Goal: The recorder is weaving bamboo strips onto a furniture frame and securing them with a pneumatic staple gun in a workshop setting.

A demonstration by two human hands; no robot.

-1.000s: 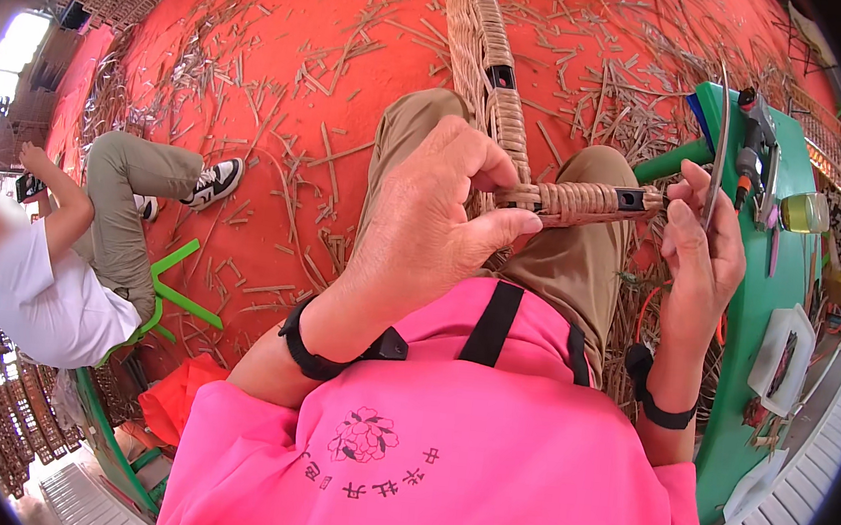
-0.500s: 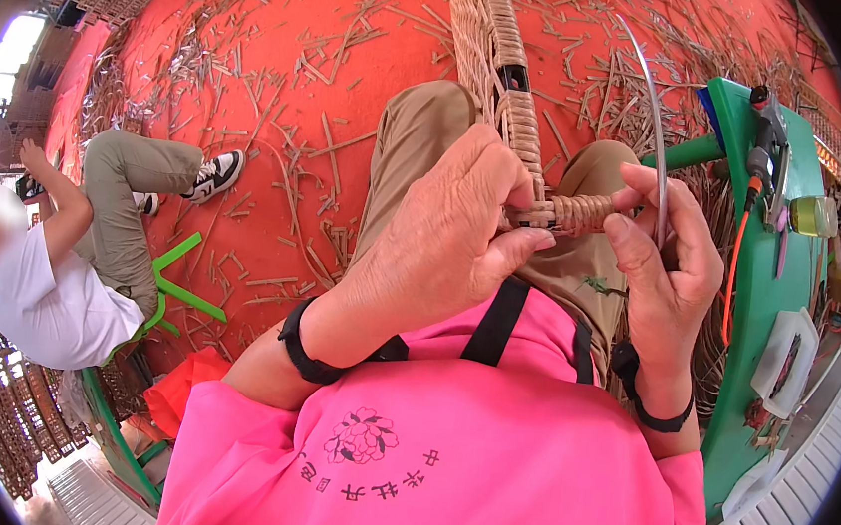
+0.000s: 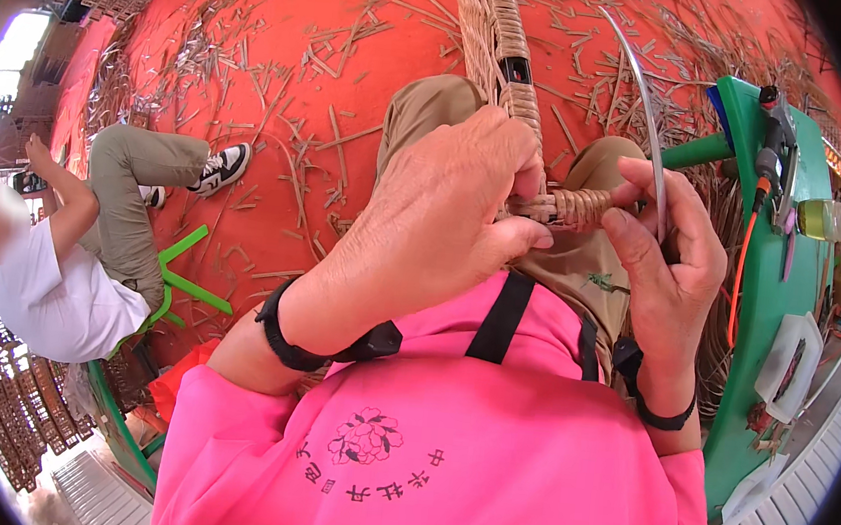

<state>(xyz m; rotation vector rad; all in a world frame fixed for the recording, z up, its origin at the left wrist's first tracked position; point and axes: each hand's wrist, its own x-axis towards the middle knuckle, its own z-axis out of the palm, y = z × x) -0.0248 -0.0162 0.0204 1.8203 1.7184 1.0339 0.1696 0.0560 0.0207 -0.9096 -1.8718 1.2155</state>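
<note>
A long frame piece wrapped in tan woven strips (image 3: 525, 102) reaches from the top of the view down to my lap, with a dark gap showing along it. At its near end, a short wrapped crossbar (image 3: 580, 209) points right. My left hand (image 3: 436, 194) is closed round the corner where the two meet, thumb below and fingers above. My right hand (image 3: 677, 245) pinches a long, thin, curved greyish strip (image 3: 645, 92), which rises up and away. The fingertips of that hand are close to the crossbar's right end; whether they touch it I cannot tell.
A green table (image 3: 779, 284) at right carries a tool with an orange cord, a yellowish container (image 3: 819, 219) and a white tray (image 3: 789, 365). Cut strips litter the red floor (image 3: 288, 61). At left a person (image 3: 69, 282) sits on a green stool (image 3: 189, 277).
My left wrist and forearm have shifted slightly left and the hand's back has tilted a little. The curved strip's far end has swung slightly left. Both grips stay the same.
</note>
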